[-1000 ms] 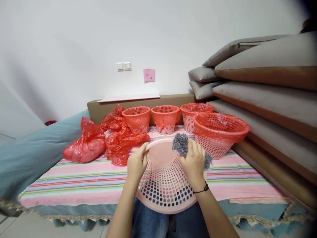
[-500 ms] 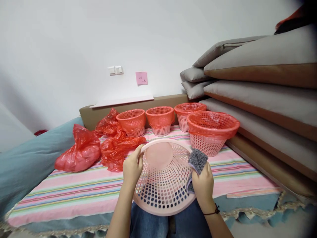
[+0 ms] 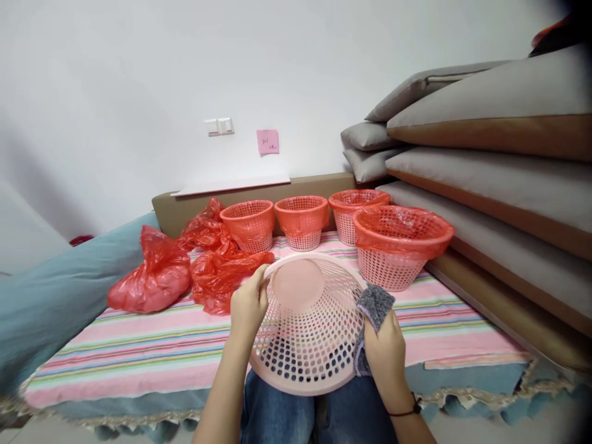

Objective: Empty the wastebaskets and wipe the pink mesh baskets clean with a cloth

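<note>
A pale pink plastic basket [image 3: 298, 285] with a perforated wall is tilted over my lap, its round solid base showing toward the far side. My left hand [image 3: 250, 302] grips the rim at the basket's left, thumb on the near side. At the opposite rim, my right hand [image 3: 385, 348] is closed around a grey cleaning cloth [image 3: 377, 304] with a purple edge. The cloth lies against the right rim; part of it is hidden behind my fingers.
Red-lined baskets [image 3: 302, 217] stand in a row at the back, and a larger lined basket [image 3: 393, 265] sits nearer at right. Left lie a tied red bag [image 3: 155, 277] and crumpled red plastic [image 3: 222, 274] on a striped cloth [image 3: 139, 351]. Grey cushions [image 3: 490, 179] are stacked at right.
My right hand and the cloth have slid slightly right and down along the basket's rim. The left hand keeps its hold. The whole view has shifted a little.
</note>
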A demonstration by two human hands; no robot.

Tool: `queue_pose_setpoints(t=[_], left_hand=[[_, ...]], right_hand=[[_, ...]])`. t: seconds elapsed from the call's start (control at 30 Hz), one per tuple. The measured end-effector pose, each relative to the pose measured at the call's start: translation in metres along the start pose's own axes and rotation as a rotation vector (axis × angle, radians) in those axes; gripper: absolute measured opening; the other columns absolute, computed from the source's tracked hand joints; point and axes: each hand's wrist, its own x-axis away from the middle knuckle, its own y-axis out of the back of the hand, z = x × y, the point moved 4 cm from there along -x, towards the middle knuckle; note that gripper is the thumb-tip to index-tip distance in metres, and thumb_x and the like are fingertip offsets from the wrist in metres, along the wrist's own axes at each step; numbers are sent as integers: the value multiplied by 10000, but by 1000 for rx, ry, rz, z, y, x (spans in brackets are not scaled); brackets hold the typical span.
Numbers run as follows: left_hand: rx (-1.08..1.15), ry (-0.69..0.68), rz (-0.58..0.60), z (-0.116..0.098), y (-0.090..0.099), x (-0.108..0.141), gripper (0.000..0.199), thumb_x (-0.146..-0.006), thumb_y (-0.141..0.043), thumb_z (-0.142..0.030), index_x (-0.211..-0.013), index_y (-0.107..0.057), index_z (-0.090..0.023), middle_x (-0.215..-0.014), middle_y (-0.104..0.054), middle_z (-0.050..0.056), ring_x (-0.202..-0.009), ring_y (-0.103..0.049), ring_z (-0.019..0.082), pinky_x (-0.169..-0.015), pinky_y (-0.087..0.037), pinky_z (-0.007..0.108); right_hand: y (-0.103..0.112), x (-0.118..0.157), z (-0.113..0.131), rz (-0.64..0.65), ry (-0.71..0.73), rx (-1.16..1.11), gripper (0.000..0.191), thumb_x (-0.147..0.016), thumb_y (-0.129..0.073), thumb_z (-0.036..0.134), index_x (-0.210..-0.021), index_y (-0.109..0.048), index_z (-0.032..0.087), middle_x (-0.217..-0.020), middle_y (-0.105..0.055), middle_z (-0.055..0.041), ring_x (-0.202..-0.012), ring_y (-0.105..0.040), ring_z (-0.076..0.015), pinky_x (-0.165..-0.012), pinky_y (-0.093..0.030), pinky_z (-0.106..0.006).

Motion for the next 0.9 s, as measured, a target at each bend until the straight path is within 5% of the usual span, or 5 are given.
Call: queue_pose_setpoints(t=[0.13, 0.3, 0.53, 0.7, 0.9], left_hand=[[38, -15, 24, 1, -2, -2, 443, -890, -450, -158, -1308, -579, -229, -1141, -742, 61, -992, -716, 229, -822, -520, 287], [77, -82, 59, -5, -5, -12, 457, -872, -454, -121, -1296, -586, -228, -1232, -707, 66, -1081, -689, 220, -901, -521, 302], [104, -126, 92, -13, -7, -24, 453, -866, -457, -99, -1277, -591, -237, -1143, -734, 62, -1042, -695, 208, -913, -511, 300], [221, -115, 93, -7, -3, -14, 405, -904, -450, -158, -1289, -557, -220, -1231, -697, 77, -1119, -664, 211, -932, -504, 310], [327, 99, -53, 27, -20, 17, 460, -850, -477, -156, -1309, -508, -175, -1259, -666, 106, -1135, -653, 221, -983, -497, 366]], right_hand=[[1, -32, 29, -9, 154, 79, 445, -869, -419, 362, -1177, -576, 83, -1023, -637, -199, -978, -575, -345, -828, -459, -445], [-11, -63, 95, -30, 429, 212, 433, -816, -472, 214, -1216, -578, 86, -1111, -652, -179, -1015, -543, -322, -894, -410, -441], [-41, -63, 181, 171, 817, 298, 479, -793, -540, 174, -1268, -600, 152, -1118, -646, -103, -1008, -491, -287, -928, -325, -428], [-47, -60, 182, 171, 899, 327, 481, -793, -536, 144, -1271, -594, 151, -1048, -636, -104, -953, -474, -268, -869, -318, -405], [-34, -80, 157, 8, 652, 440, 432, -834, -524, 158, -1260, -572, 106, -998, -631, -139, -915, -507, -284, -792, -331, -402]])
